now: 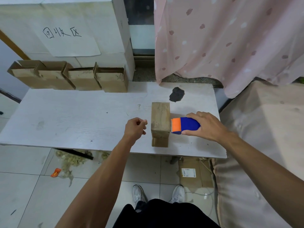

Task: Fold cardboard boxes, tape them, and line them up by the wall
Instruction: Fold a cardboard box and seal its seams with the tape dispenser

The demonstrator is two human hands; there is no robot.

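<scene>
A small brown cardboard box (160,122) stands on the white table (74,119), its top closed. My right hand (209,127) grips a blue and orange tape dispenser (185,125) just right of the box, its orange end touching the box's upper right edge. My left hand (135,128) hovers a little left of the box with fingers curled and thumb against the index finger; I cannot tell whether it pinches a tape end. Several folded boxes (70,76) with open tops stand in a row at the back left against the wall.
A white wall of large cartons carries a handwritten paper sign (65,38). A pink curtain (222,41) hangs at the back right. A dark patch (176,94) marks the table. Flat cardboard (194,175) lies on the floor; a covered piece of furniture (263,145) stands right.
</scene>
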